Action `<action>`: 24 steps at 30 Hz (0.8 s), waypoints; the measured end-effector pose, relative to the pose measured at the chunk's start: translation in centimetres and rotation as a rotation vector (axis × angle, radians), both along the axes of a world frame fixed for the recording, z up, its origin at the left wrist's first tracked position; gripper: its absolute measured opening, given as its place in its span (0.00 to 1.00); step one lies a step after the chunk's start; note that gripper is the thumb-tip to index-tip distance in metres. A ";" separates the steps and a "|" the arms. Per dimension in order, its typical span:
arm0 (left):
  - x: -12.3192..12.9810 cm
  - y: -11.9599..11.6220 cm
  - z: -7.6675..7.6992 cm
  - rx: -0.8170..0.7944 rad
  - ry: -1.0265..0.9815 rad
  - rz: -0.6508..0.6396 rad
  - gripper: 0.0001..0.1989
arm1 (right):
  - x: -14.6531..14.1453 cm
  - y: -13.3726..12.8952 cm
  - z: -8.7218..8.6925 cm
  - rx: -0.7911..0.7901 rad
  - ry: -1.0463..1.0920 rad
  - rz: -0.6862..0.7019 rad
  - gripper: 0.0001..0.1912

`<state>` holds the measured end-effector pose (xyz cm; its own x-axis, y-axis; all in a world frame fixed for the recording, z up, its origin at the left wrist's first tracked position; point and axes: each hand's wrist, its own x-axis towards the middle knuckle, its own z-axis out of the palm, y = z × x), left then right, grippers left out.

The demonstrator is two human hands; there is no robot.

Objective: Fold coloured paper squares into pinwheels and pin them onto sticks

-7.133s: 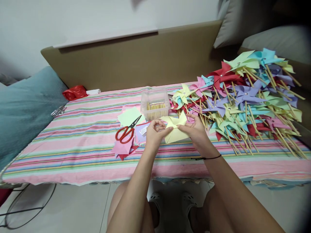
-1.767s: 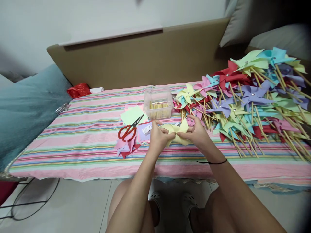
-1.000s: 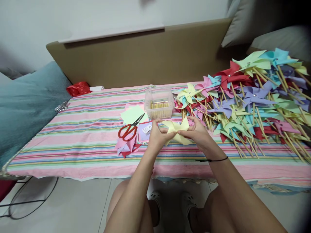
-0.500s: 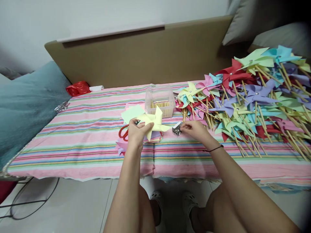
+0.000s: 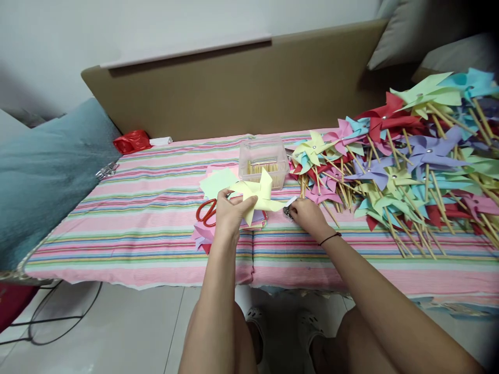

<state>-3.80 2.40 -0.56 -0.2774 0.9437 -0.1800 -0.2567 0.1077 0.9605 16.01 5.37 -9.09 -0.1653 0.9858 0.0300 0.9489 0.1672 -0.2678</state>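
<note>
My left hand (image 5: 231,214) pinches a pale yellow paper pinwheel (image 5: 262,194), its blades folded in to the middle, just above the striped cloth. To the right, my right hand (image 5: 311,215) reaches down to a small pile of shiny metal pins (image 5: 287,212) with a white edge or label beside it. Its fingers are drawn together over the pins; what they hold, if anything, is hidden. Under and beside my left hand lie scissors with red handles (image 5: 206,212), partly covered, along with pale green paper sheets (image 5: 219,182) and purple paper pieces (image 5: 203,235).
A clear plastic box (image 5: 283,179) of short wooden sticks stands behind the pinwheel. Many finished pinwheels on sticks (image 5: 390,171) are heaped at the right. A red plastic bag (image 5: 131,142) lies at the back left, near a blue cushion (image 5: 66,171).
My right hand has moved in over the metal pins, covering part of them. My left hand still holds the yellow pinwheel. The whole view has shifted slightly.
</note>
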 end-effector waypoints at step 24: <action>1.8 -0.4 0.2 0.027 0.055 -0.095 0.33 | 1.1 -3.3 4.2 -0.020 1.323 -0.262 0.07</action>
<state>-2.04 2.00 -0.34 -0.1958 0.9704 -0.1413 -0.1931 0.1032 0.9757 17.10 2.07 -4.92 0.1680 0.9858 0.0050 -0.0181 0.0081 -0.9998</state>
